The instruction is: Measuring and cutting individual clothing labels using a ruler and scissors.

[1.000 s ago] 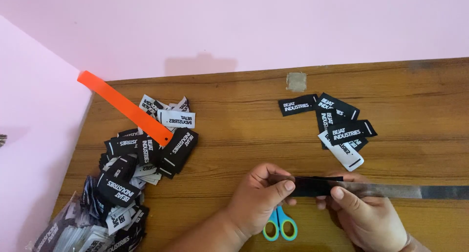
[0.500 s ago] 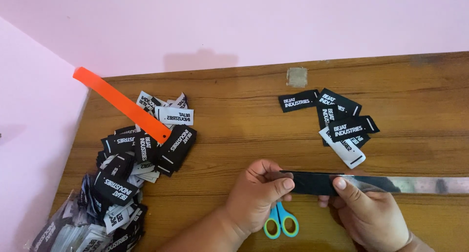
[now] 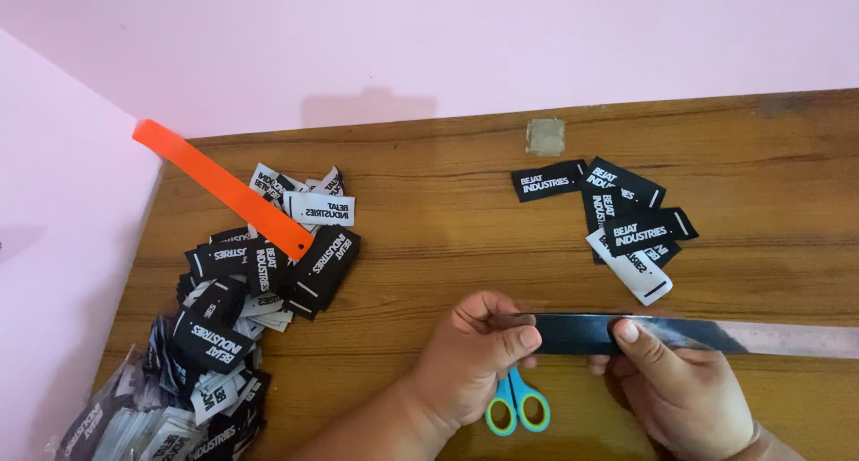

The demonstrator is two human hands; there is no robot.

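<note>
Together, the fingers (image 3: 517, 338) of the left hand (image 3: 470, 363) and the right hand (image 3: 684, 394) pinch a black label strip (image 3: 573, 333) at lower centre, stretching it flat, seemingly for handling. Both wrists angle inward over the desk (image 3: 429, 202). Blue scissors (image 3: 516, 409) lie beneath; 2 label piles (image 3: 626, 224) flank them.

A small label-cutting workplace: wooden table (image 3: 447, 246), heaps of black woven labels (image 3: 224, 318), scissors (image 3: 516, 409), pink wall (image 3: 429, 41).

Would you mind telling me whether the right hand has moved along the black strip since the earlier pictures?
Barely: the right hand sits at nearly the same spot below the small pile of black labels, thumb on the black strip.
</note>
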